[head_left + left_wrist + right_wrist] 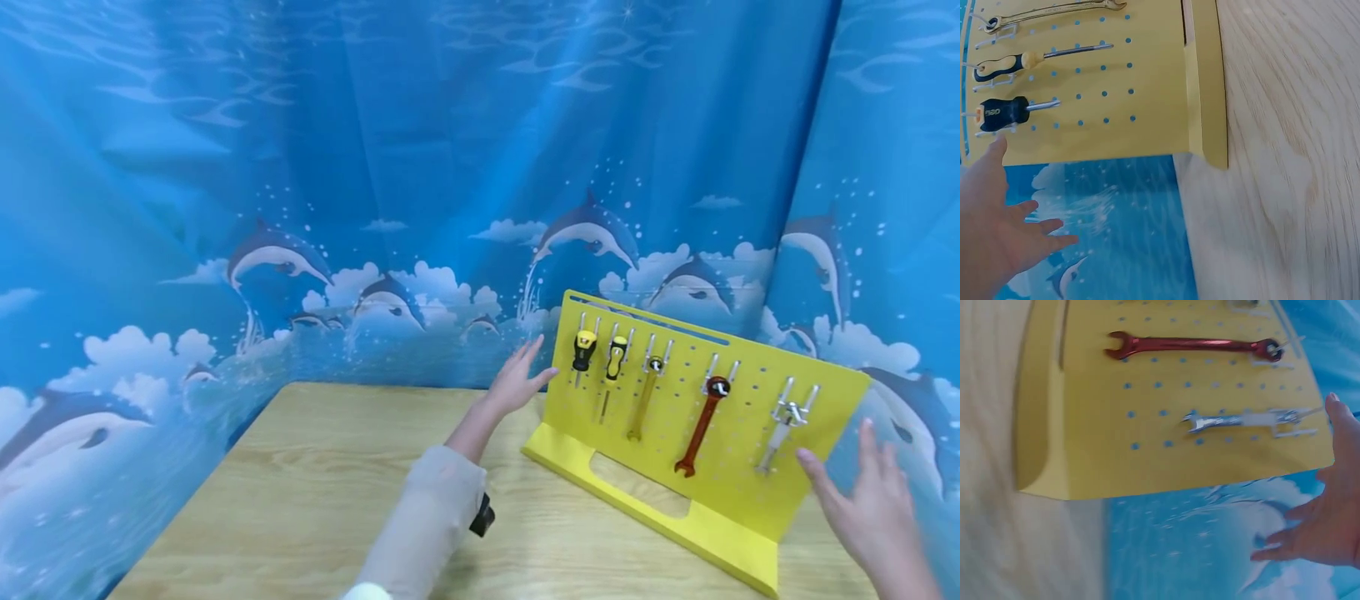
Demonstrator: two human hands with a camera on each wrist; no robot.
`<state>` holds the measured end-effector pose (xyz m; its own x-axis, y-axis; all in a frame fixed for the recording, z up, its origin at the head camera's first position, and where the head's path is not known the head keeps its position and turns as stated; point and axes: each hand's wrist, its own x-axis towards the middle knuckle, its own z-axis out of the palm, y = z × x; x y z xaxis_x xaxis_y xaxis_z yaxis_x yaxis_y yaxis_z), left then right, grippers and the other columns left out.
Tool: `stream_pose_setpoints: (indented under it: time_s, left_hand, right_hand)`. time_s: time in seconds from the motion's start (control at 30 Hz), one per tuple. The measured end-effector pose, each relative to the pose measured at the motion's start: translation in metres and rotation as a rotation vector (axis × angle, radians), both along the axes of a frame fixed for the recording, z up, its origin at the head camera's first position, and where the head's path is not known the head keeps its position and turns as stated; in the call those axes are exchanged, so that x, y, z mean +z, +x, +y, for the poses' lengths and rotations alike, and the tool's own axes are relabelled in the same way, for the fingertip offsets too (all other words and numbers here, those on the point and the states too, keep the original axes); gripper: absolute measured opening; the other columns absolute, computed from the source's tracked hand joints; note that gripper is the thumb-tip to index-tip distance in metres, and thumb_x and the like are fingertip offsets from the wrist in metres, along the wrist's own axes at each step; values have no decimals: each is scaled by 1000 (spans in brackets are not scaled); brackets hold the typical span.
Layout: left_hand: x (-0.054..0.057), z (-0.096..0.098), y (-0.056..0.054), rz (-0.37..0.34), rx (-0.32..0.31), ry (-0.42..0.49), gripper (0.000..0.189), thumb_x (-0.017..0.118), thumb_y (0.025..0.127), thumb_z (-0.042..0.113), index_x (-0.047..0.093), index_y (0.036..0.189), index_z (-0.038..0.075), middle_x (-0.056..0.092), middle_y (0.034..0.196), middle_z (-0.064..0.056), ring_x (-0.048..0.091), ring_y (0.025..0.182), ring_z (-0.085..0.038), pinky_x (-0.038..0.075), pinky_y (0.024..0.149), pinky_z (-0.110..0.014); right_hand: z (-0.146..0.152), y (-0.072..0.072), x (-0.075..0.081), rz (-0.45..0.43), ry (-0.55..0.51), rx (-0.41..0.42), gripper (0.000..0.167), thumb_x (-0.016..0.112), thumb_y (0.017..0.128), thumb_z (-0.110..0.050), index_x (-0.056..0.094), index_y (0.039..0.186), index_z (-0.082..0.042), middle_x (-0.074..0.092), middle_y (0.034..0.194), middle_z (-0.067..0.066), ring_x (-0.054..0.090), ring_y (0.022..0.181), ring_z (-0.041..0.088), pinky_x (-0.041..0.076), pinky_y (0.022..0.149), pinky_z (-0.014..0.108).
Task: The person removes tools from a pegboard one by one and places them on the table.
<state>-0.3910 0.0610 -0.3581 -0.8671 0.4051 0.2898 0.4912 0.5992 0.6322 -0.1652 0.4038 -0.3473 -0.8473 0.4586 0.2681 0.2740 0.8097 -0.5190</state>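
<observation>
Board (678,402) lower R of head view; my L hand (516,382) and R hand (876,507) spread at its sides, contact unclear. For steady handling, I'd press evenly, clear of tools (701,427).

Pegboard (675,402): yellow, dotted with holes
Stubby screwdriver (583,353): black and yellow
Longer screwdriver (617,360): yellow and black
Wrenches (701,429): gold, red and silver
Sleeve (431,518): pale grey
Table (337,467): pale wood grain
Curtain (450,167): blue, printed with dolphins and white clouds
</observation>
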Motion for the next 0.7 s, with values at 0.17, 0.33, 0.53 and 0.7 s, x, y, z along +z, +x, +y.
stream_pose_setpoints:
  time_s: [0.17, 0.33, 0.53, 0.7]
  left_hand:
    - [-5, 13, -9, -104, -74, 176, 66, 47, 95, 39, 13, 148, 20, 16, 150, -11, 19, 133, -32, 22, 103, -54]
    - [-5, 25, -13, -178, -68, 288, 67, 49, 95, 35, 11, 148, 20, 16, 150, -10, 18, 133, -34, 21, 103, -55]
    - [-7, 36, -14, -205, -81, 382, 64, 50, 95, 23, 14, 148, 19, 30, 143, -17, 34, 126, -35, 35, 97, -50]
    - [-16, 38, -17, -153, -86, 445, 60, 49, 96, 12, 18, 147, 16, 38, 137, -19, 42, 120, -33, 42, 93, -43]
  right_hand:
    - [11, -11, -17, 29, -190, 100, 84, 38, 95, -47, -28, 137, -16, -11, 139, 37, 11, 117, 63, 21, 81, 75]
    - [7, -16, -26, 162, -298, 81, 81, 42, 95, -41, -24, 140, -26, 14, 134, 43, 30, 108, 62, 35, 75, 70]
    - [1, -20, -35, 297, -324, -21, 77, 49, 95, -25, -10, 144, -34, 28, 134, 35, 37, 111, 52, 49, 75, 49]
    - [12, -35, -55, 412, -228, -113, 76, 53, 92, -9, 5, 146, -34, 43, 126, 27, 50, 97, 32, 48, 61, 24]
